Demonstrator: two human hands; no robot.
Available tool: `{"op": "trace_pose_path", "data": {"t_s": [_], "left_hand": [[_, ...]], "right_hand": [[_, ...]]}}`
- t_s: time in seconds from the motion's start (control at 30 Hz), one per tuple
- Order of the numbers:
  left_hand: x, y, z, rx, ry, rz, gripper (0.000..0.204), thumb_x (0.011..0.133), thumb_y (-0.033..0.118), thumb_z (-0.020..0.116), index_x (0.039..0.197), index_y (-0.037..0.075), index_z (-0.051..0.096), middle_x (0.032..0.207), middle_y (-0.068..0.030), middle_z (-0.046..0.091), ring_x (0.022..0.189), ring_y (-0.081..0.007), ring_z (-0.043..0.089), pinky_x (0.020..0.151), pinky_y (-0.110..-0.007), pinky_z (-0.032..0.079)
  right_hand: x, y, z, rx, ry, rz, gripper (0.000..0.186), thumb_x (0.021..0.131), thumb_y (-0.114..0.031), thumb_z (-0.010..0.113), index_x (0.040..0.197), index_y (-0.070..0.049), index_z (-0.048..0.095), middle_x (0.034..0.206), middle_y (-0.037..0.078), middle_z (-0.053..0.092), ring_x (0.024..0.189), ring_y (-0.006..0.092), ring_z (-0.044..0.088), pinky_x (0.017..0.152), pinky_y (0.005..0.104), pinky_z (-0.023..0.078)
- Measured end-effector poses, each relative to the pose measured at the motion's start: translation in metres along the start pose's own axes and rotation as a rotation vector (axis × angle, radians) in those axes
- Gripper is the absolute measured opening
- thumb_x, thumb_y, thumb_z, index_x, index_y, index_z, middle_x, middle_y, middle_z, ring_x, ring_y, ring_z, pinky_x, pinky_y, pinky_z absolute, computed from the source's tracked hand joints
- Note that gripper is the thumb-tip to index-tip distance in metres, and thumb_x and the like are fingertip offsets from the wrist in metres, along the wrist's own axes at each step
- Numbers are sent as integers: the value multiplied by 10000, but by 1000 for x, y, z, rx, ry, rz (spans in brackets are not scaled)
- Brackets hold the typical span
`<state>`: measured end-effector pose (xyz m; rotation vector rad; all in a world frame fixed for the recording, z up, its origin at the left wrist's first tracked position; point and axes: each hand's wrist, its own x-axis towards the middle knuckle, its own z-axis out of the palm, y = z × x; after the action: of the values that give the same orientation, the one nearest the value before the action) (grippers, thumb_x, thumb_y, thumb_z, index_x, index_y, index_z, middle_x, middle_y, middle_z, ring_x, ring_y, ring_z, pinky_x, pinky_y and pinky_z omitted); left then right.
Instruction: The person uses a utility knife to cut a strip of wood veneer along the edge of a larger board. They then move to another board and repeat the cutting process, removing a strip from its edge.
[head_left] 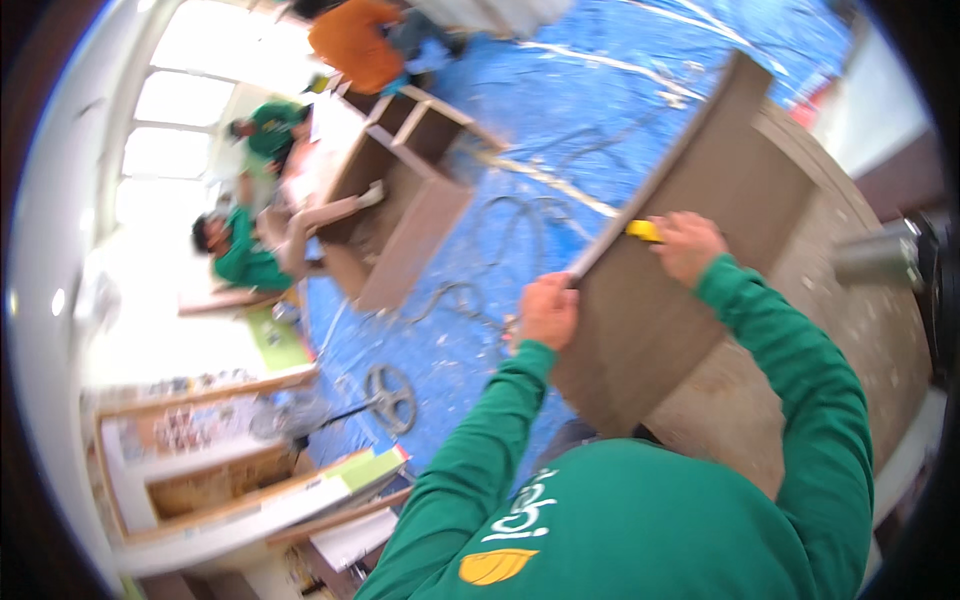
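A brown board [690, 220] with a pale long edge lies slantwise in front of me. My left hand [548, 312] is closed around the near end of that edge, with the thumb on top. My right hand [688, 245] is closed on a small yellow tool [643, 230], held over the board close to the same edge. Blur and my fingers hide most of the tool, so its exact kind does not show. Beneath the board is a dusty, worn worktop [850, 330] with a curved far rim.
A metal cylinder [880, 258] stands at the right. Blue sheeting [520, 255] with cables covers the floor. An open wooden cabinet frame [415, 240] stands ahead left, near people in green [245, 255] and orange [358, 45]. A standing fan [390, 400] lies left.
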<state>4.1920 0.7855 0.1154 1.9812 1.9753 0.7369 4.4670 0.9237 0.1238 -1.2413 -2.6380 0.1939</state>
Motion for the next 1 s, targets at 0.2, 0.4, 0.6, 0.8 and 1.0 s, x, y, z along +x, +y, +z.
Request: {"op": "trace_pose_path", "data": {"t_s": [0.2,0.4,0.6,0.8,1.0], "left_hand": [[-17,15,6,102,70,-158,363,921,185,617,1278,124,615,1177,-55,620,1089,-291,549,970,-425,393],[-20,15,20,99,68,-231,407,958,231,565,1348,115,554,1224,-54,579,1155,-259,528,1022,-432,344],[-20,14,26,162,74,-225,424,974,274,546,1360,99,533,1250,-68,582,1161,-258,533,1031,-438,334],[-16,10,24,196,23,-233,428,982,310,522,1347,87,538,1236,-95,599,1168,-282,540,1008,-462,357],[-23,13,33,197,28,-246,409,966,267,545,1328,79,560,1224,-118,606,1146,-301,556,975,-466,371]], "right_hand": [[2,15,-20,104,-39,111,478,884,-214,644,1328,-60,559,1056,85,567,1029,272,547,873,402,457],[6,40,-22,114,-19,67,466,901,-191,627,1342,-61,547,1071,95,561,1008,284,535,883,404,446],[9,52,-23,87,8,28,443,902,-181,623,1323,-58,567,1054,94,566,1008,290,533,890,406,440],[9,71,-26,131,26,17,446,891,-191,634,1320,-86,576,1068,83,577,1025,286,542,896,410,446],[11,100,-16,26,72,81,422,908,-246,626,1311,-131,581,1075,56,593,1018,264,559,888,428,461]]}}
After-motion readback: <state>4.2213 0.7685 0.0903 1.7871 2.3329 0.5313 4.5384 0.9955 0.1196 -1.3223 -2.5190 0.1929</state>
